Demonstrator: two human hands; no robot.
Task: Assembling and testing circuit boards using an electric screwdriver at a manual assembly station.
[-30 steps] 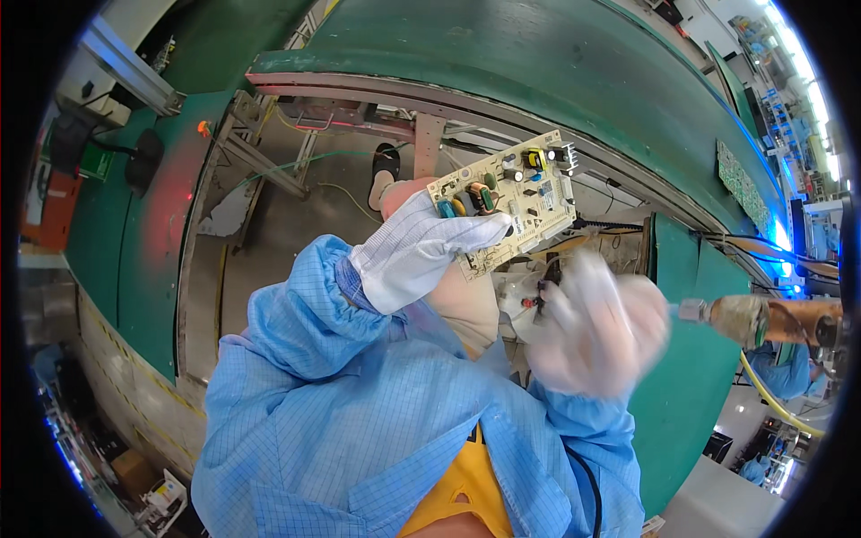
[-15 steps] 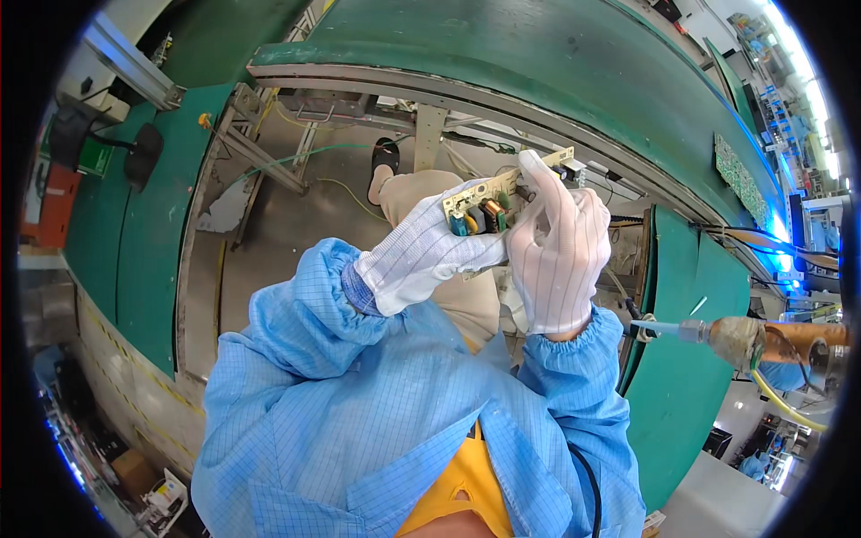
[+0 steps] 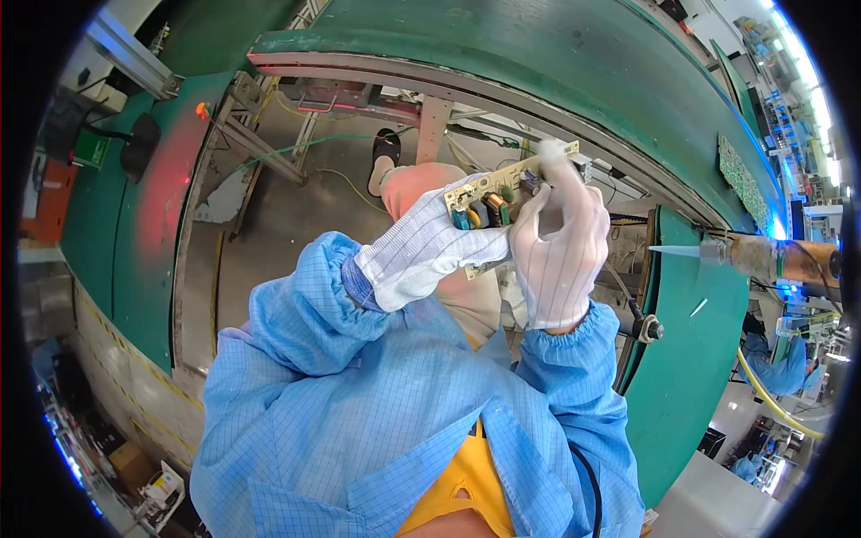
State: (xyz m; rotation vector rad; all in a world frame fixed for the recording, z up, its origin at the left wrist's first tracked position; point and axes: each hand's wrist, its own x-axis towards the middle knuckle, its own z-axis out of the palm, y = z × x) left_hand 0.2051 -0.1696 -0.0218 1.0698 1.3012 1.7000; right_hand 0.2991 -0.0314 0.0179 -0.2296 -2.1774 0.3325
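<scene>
A tan circuit board (image 3: 462, 194) with coils, capacitors and other upright parts is held in front of me, tilted. My left hand (image 3: 435, 249), in a white striped glove, is closed round the board's left and near side. My right hand (image 3: 563, 238), gloved likewise, is bent over the board's right part, its thumb and forefinger around a small dark cylindrical component (image 3: 531, 183). The forefinger's tip is smeared by motion. The far right end of the board shows beyond the fingers, while the palms hide its near middle.
Beyond my hands runs a green-topped bench (image 3: 502, 63) with a metal edge. Another circuit board (image 3: 743, 179) lies on its right part. Green side tables stand left (image 3: 134, 242) and right (image 3: 686, 359). A dispensing nozzle (image 3: 717, 253) juts in from the right, above the right table.
My right forefinger has bent down toward the dark component, and the board's face shows a little more. The nozzle has shifted up in view. A red glow has appeared on the left table.
</scene>
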